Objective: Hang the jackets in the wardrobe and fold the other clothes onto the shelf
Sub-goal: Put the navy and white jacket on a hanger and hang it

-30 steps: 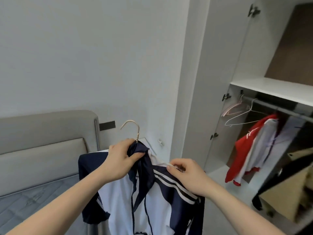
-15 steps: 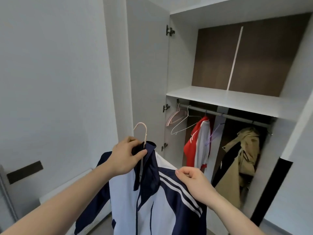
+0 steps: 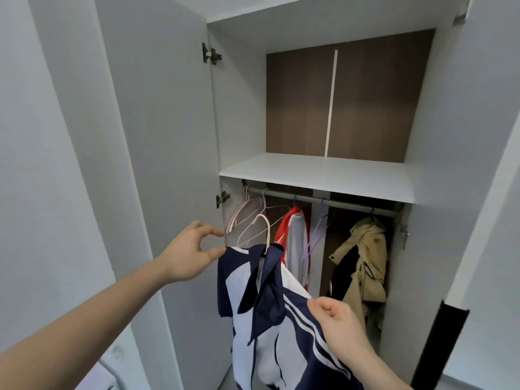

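A person holds a navy-and-white jacket (image 3: 270, 313) on a beige hanger (image 3: 266, 232) in front of the open wardrobe (image 3: 430, 136), the right hand (image 3: 342, 325) pinching its striped shoulder while the left hand (image 3: 191, 254), fingers loosely spread, touches the other shoulder with the thumb. Behind it, a red-and-white jacket (image 3: 295, 243) and a tan coat (image 3: 365, 263) hang from the rail (image 3: 351, 202) beneath the white shelf (image 3: 323, 175), beside bare hangers (image 3: 247, 212)

The jacket (image 3: 270, 319) runs off the bottom edge; its collar hides the hanger's (image 3: 266, 232) shoulders. The right hand (image 3: 342, 325) covers part of its sleeve.
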A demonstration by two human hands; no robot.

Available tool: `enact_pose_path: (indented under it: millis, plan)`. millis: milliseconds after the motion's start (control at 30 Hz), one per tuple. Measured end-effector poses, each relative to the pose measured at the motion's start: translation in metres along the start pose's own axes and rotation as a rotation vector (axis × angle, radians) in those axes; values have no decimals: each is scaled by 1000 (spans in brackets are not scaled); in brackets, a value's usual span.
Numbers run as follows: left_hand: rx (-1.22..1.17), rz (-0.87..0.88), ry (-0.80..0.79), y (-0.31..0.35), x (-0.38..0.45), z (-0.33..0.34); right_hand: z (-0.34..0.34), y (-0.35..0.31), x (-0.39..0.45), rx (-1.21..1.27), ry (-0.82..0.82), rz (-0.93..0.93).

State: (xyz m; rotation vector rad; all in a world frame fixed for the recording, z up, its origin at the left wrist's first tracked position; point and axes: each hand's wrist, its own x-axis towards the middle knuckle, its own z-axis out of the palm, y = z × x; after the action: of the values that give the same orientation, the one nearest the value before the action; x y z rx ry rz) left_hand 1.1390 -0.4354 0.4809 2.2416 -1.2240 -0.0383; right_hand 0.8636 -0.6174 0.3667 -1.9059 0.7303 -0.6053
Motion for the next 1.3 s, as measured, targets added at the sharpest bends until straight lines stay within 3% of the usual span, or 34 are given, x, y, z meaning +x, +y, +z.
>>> enact_pose_path:
  millis: [267,434,867,1101,1301]
  plan:
    - [134,158,-16,3,138,-2,-29,3,32,12,268,117]
    - [98,236,-50,-5,209,2,-27,12,58,-16,438,217]
    - [139,373,-143,-11,328,24,-12,26,104,34,715,472]
    - [242,397,-189,8,373,53,-32,40,141,37,762,517]
    - [366,362,-263,18,408,78,-47,62,189,37,695,522]
